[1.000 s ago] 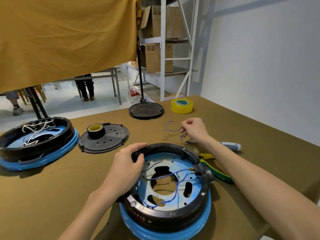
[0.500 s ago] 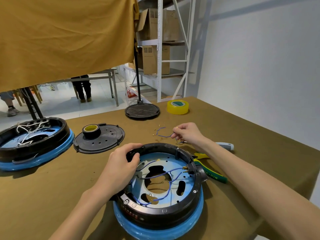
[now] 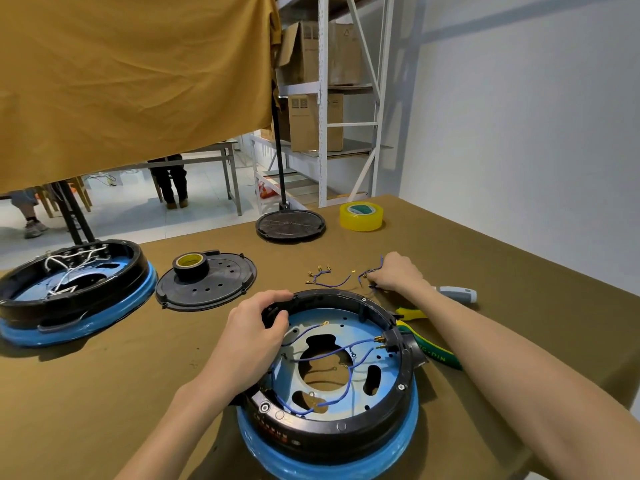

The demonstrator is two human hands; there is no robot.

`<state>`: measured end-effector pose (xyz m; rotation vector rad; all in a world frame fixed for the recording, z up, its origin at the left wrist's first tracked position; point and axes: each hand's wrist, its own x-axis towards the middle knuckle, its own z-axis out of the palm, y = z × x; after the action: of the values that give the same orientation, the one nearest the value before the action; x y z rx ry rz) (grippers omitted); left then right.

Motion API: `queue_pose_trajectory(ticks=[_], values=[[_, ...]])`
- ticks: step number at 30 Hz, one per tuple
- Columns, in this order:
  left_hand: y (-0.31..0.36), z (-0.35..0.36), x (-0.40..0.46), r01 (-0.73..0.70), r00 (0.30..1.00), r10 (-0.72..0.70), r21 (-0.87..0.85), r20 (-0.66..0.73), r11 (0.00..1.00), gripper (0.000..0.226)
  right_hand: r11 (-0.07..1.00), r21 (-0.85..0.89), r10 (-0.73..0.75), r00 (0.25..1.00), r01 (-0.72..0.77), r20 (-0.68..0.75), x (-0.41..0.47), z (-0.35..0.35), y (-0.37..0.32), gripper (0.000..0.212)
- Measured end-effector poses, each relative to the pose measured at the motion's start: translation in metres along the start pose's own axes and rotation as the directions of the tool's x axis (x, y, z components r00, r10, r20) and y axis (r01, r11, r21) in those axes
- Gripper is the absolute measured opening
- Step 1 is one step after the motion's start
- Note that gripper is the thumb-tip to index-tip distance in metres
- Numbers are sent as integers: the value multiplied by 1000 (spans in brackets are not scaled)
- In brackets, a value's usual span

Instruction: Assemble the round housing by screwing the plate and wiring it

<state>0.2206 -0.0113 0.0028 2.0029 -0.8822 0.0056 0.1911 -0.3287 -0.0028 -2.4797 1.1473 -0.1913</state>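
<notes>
My left hand [image 3: 254,336] grips the round housing's [image 3: 332,420] rim at 10 o'clock; housing sits on the surface [image 3: 121,375] before me. Right hand [image 3: 394,273], at 1 o'clock beyond the rim, pinches a short blue wire [image 3: 372,271]. More loose wires [image 3: 329,280] lie just left.

Round housing [image 3: 332,434]: black ring on a bright blue base, pale blue plate [image 3: 363,327] inside. Wires [image 3: 349,379] blue-violet with gold ends. Table cloth [image 3: 104,393] olive brown. Curtain [image 3: 131,81] mustard. One tape roll [image 3: 361,216] clear yellow; pliers [image 3: 429,344] with yellow-and-green handles. Wall [image 3: 536,133] white.
</notes>
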Motion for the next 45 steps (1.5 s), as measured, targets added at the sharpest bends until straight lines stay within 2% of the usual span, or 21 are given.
queue_pose_trajectory(ticks=[4,6,8,12,16,20,23,26,28,32,37,39,45], values=[[-1,-1,0,-1,1000,1,5,-5,1000,34,976,202,-75,997,77,-14,5,3,-6,23],[0,-1,0,-8,1000,8,5,-8,1000,33,930,335,-128,987,152,-93,0,-3,-7,22],[0,0,0,-9,1000,9,4,-8,1000,32,850,476,-164,972,227,-170,-9,-14,-10,21],[-1,-1,1,-9,1000,9,0,-8,1000,32,629,719,-223,955,295,-197,-33,-46,-15,15],[0,-1,1,2,1000,-2,-27,1,1000,32,451,878,-96,987,162,-133,-51,-71,-8,10],[0,-1,1,-1,1000,1,-12,8,1000,32,342,937,-98,988,-77,117,-68,-73,-7,12],[-1,-2,0,-2,1000,2,-4,16,1000,31,331,918,-190,937,-220,293,-82,-67,-13,15],[0,-1,0,6,1000,-6,-12,17,1000,30,352,897,-309,871,-267,381,-102,-57,-20,21],[2,-1,1,12,1000,-11,-16,15,1000,30,380,893,-411,821,-241,397,-117,-52,-24,24],[1,-2,-2,11,1000,-11,-23,12,1000,29,483,870,-552,737,-99,390,-144,-45,-30,28],[-1,-2,-1,11,1000,-10,-35,17,999,28,422,890,-635,644,-171,425,-164,-40,-31,38],[-1,-2,0,7,1000,-6,-41,18,999,28,410,899,-640,654,-154,404,-168,-35,-31,36],[1,-4,-5,40,999,-42,-154,-5,987,28,454,890,-641,709,42,293,-173,-27,-35,30]])
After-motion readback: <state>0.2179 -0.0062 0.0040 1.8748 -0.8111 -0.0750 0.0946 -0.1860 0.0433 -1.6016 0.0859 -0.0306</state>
